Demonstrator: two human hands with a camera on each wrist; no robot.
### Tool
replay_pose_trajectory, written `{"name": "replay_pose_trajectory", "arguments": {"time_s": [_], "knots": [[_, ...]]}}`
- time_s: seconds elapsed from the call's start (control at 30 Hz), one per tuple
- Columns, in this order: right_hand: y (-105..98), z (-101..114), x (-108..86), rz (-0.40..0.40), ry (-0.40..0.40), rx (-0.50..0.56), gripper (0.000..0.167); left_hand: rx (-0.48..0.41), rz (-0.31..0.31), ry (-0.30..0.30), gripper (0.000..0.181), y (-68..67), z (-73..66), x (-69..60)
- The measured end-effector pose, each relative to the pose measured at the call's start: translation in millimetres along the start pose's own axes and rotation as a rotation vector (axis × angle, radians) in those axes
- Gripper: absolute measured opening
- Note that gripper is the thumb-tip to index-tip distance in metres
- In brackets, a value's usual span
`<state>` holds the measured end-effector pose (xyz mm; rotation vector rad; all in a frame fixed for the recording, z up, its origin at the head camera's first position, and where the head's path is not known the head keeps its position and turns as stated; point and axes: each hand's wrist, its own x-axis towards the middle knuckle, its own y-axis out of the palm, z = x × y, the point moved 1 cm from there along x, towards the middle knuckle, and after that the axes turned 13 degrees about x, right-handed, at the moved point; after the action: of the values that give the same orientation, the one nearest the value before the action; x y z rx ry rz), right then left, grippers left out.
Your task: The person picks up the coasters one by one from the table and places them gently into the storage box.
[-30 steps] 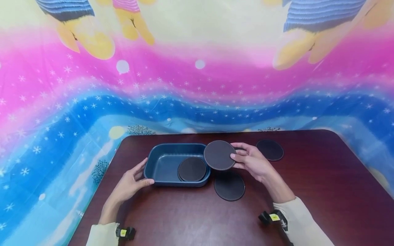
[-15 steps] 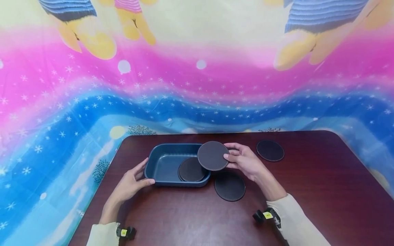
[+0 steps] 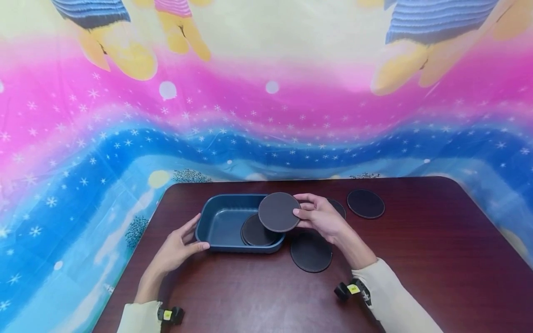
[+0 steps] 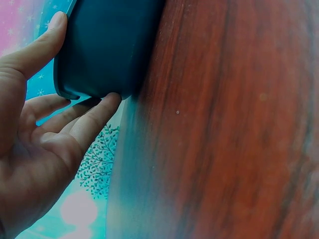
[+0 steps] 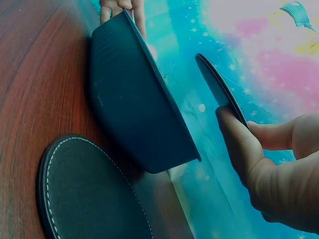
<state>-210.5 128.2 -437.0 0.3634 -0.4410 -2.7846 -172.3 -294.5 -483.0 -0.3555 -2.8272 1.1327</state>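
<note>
A round dark brown coaster (image 3: 278,212) is pinched between the thumb and fingers of my right hand (image 3: 322,216). It is held above the right end of a dark blue-green rectangular plastic tray (image 3: 220,222). The right wrist view shows this held coaster (image 5: 219,87) edge-on and apart from the tray's rim. Inside the tray, at its right end, lies a small stack of coasters (image 3: 255,232), partly covered by the held one. My left hand (image 3: 176,247) holds the tray's left end, thumb at the front corner and fingers along the side.
A stitched-edge coaster (image 3: 311,253) lies just right of the tray's front corner. Another coaster (image 3: 366,204) is farther right at the back, and a third coaster (image 3: 339,208) shows partly behind my right hand. A patterned cloth (image 3: 266,115) hangs behind the brown table (image 3: 258,296).
My right hand has moved left with its coaster, from beside the tray's right edge to over the tray. A coaster behind that hand has come into view. The left hand stays put.
</note>
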Motion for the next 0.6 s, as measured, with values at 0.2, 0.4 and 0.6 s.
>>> {"name": "replay_pose_trajectory", "arguments": {"time_s": [0.2, 0.4, 0.6], "knots": [[5, -2, 4.1, 0.011, -0.010, -0.001, 0.053, 0.002, -0.005, -0.001, 0.095, -0.1, -0.8, 0.2], [8, -6, 8.1, 0.020, -0.022, 0.009, 0.054, 0.002, -0.006, -0.001, 0.095, 0.2, -0.9, 0.1], [12, -7, 9.5, 0.022, -0.020, -0.007, 0.054, -0.002, -0.009, -0.001, 0.095, 0.5, -0.3, 0.4]]}}
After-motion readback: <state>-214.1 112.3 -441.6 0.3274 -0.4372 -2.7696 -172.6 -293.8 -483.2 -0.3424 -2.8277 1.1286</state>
